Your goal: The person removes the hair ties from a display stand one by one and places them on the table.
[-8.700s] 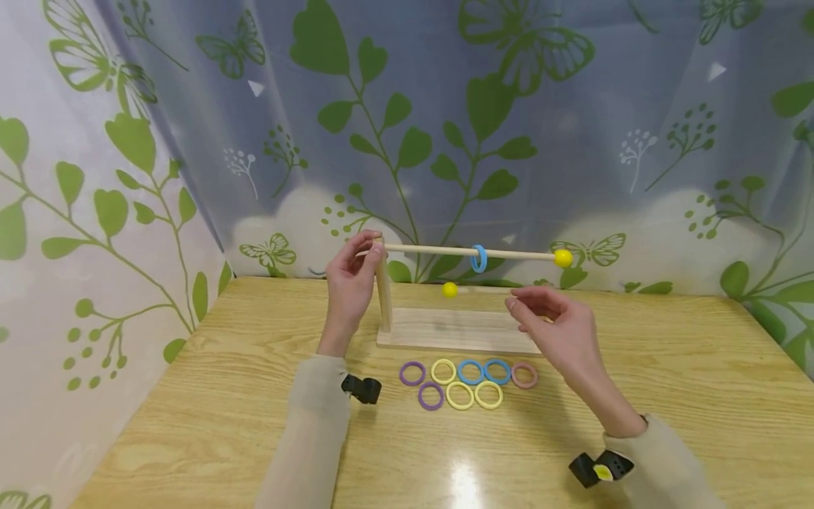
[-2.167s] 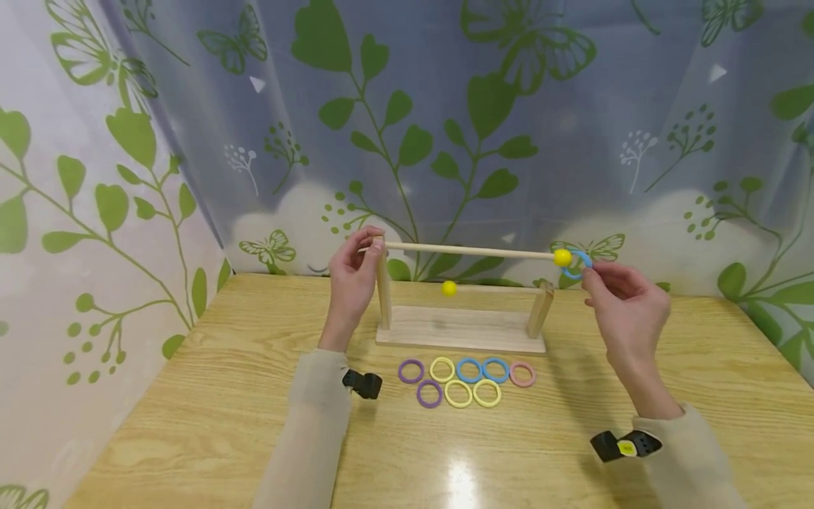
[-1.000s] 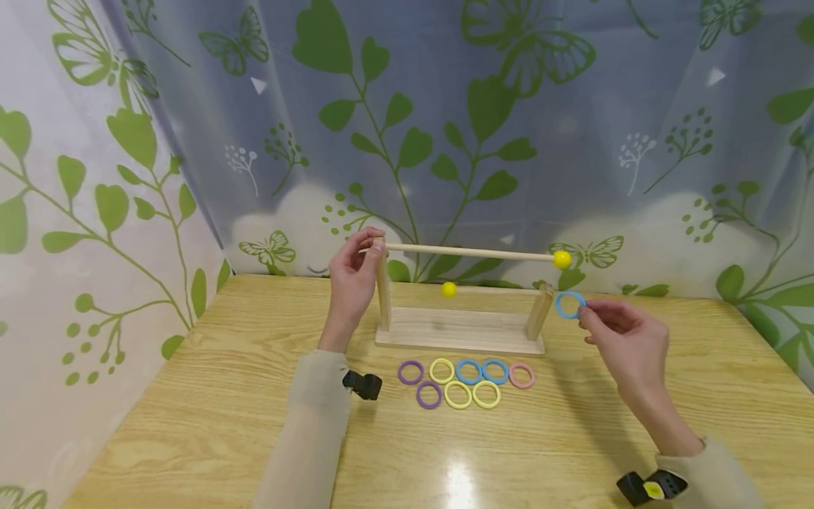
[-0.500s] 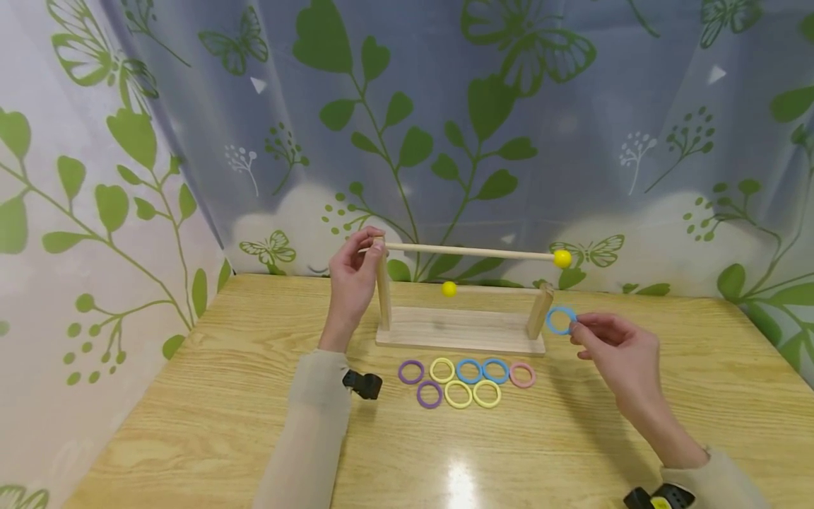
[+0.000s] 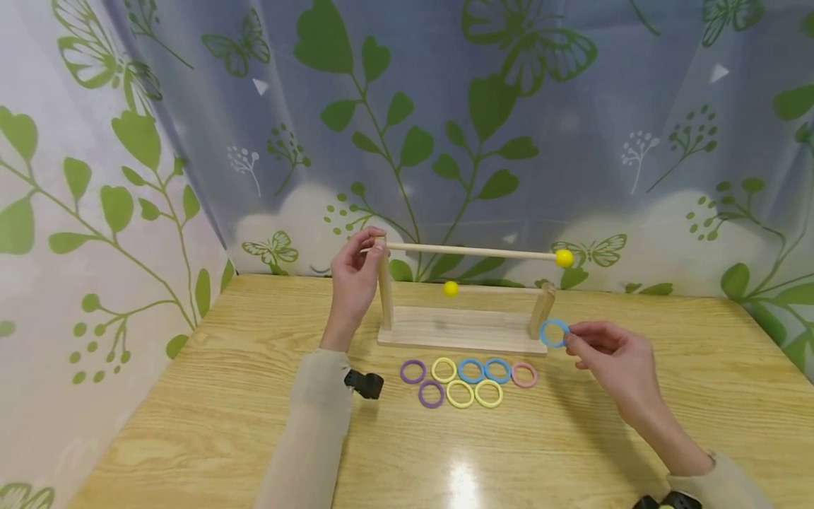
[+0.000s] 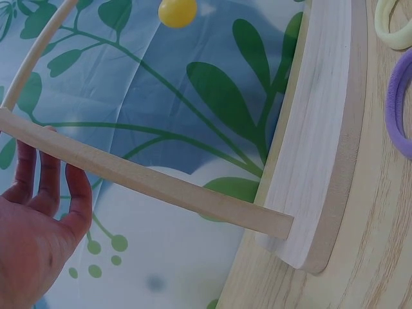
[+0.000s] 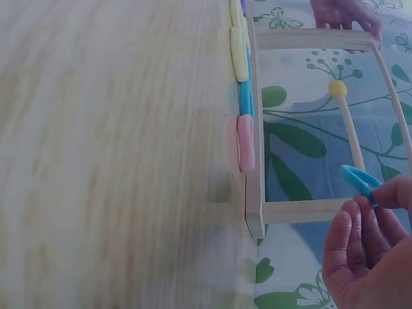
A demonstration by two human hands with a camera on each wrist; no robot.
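My right hand (image 5: 613, 360) pinches a blue ring-shaped hair tie (image 5: 542, 336) between thumb and fingers, in the air at the right end of a wooden stand (image 5: 461, 329). In the right wrist view this hair tie (image 7: 356, 175) overlaps the lower peg. Thumb and fingers of my left hand (image 5: 353, 274) grip the top of the tall left post (image 5: 386, 300). From it a bare upper rod (image 5: 470, 250) runs right to a yellow ball (image 5: 564, 258). The shorter right post (image 5: 541, 311) carries a lower peg (image 5: 499, 290) pointing left, tipped by another yellow ball (image 5: 450, 288).
In front of the stand, two rows of hair ties lie flat on the wood-grain table (image 5: 254, 424): purple (image 5: 402, 372), yellow (image 5: 489, 406), blue (image 5: 471, 382) and pink (image 5: 524, 387). A leaf-patterned curtain (image 5: 572, 141) hangs behind the table, another at left.
The blue hair tie has come off the upper rod past its ball at the right. My right hand has lowered it to the right post and slightly left. The left hand keeps its grip.
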